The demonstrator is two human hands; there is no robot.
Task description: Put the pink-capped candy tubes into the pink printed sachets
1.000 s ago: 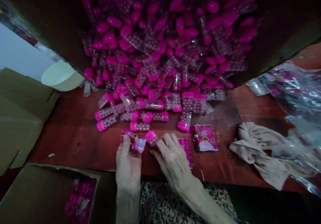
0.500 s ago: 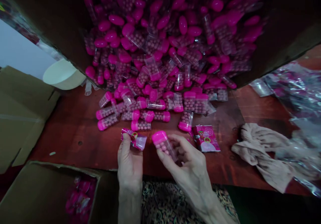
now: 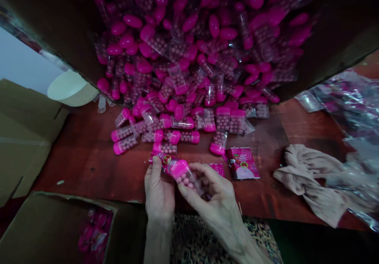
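My left hand (image 3: 160, 191) pinches a small pink printed wrapper (image 3: 161, 158) between thumb and fingers. In my right hand (image 3: 211, 195) is a clear container with a pink cap (image 3: 187, 176), pink balls showing inside it. The cap end lies against the right end of the wrapper, and the two hands are close together over the front of the table. Just beyond them lie several similar capped containers (image 3: 126, 144). A stack of pink printed wrappers (image 3: 243, 162) rests to the right of my right hand.
A big dark box (image 3: 331, 31) spills a heap of capped containers (image 3: 177, 78). At the left are a pale bowl (image 3: 71, 90) and cardboard (image 3: 26, 133); an open carton (image 3: 44, 224) holds pink packets. A cloth (image 3: 310, 181) and clear plastic bags (image 3: 352, 106) lie right.
My left hand has moved right with the wrapper, and my right hand has shifted slightly left and down. The container's cap now meets the wrapper.
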